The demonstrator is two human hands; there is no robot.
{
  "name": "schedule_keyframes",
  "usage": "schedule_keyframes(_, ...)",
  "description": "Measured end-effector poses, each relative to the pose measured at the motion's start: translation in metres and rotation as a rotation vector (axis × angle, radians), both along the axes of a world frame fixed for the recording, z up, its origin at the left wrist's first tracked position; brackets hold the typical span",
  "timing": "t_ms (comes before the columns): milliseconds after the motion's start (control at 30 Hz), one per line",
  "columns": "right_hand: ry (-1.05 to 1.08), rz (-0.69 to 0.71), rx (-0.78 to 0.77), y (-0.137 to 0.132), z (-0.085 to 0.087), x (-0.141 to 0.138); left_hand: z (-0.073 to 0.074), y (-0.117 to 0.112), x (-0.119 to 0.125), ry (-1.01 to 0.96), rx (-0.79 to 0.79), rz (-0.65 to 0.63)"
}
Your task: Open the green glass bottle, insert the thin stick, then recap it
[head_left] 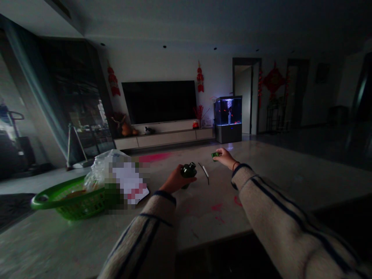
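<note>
My left hand (pixel 174 179) is wrapped round a small dark green bottle (pixel 188 170), whose narrow neck points up and slightly to the right. I see no cap on the neck. Out to the right, my right hand (pixel 226 157) pinches a small green piece (pixel 214 155) with a pale patch, just above the table; it is too dark to tell its kind. On the table between my hands lies a thin dark stick with a white middle (pixel 205 170), apart from both.
At the left a green plastic basket (pixel 84 207) holds a clear plastic bag (pixel 100 166). Beside it lies a blurred-out white and pink item (pixel 129 182). Pinkish-red marks (pixel 216 207) show on the pale table (pixel 279 182). Beyond are a television (pixel 159 101) and a lit fish tank (pixel 229 112).
</note>
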State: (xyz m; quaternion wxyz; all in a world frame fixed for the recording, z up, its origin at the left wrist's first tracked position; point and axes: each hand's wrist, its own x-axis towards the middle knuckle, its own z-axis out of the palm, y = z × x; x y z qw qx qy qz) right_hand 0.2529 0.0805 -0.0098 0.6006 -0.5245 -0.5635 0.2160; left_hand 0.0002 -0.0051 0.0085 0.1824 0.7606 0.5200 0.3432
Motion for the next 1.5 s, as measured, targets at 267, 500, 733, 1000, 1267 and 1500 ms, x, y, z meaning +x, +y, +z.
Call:
schedule_keyframes(267, -0.236, 0.095, -0.040, -0.001, -0.014, -0.002, 0.000, -0.001, 0.000, -0.011, 0.001, 0.017)
schedule_keyframes(500, -0.356, 0.125, -0.126, -0.004, -0.017, 0.001, 0.005, -0.007, 0.003, -0.029, -0.029, 0.006)
schedule_keyframes(733, -0.360, 0.132, -0.191, -0.001, -0.022, 0.004, 0.005, -0.006, 0.003, -0.021, -0.014, 0.031)
schedule_keyframes(1000, -0.127, 0.175, -0.033, -0.018, 0.010, -0.017, 0.005, -0.006, 0.002, -0.037, 0.016, 0.037)
schedule_keyframes(1267, -0.021, 0.661, -0.199, -0.064, 0.036, -0.052, 0.006, -0.006, 0.003, -0.001, 0.019, 0.047)
schedule_keyframes(1500, -0.025, 0.714, -0.219, -0.070, 0.028, -0.070, 0.001, -0.001, 0.001, -0.009, 0.051, 0.026)
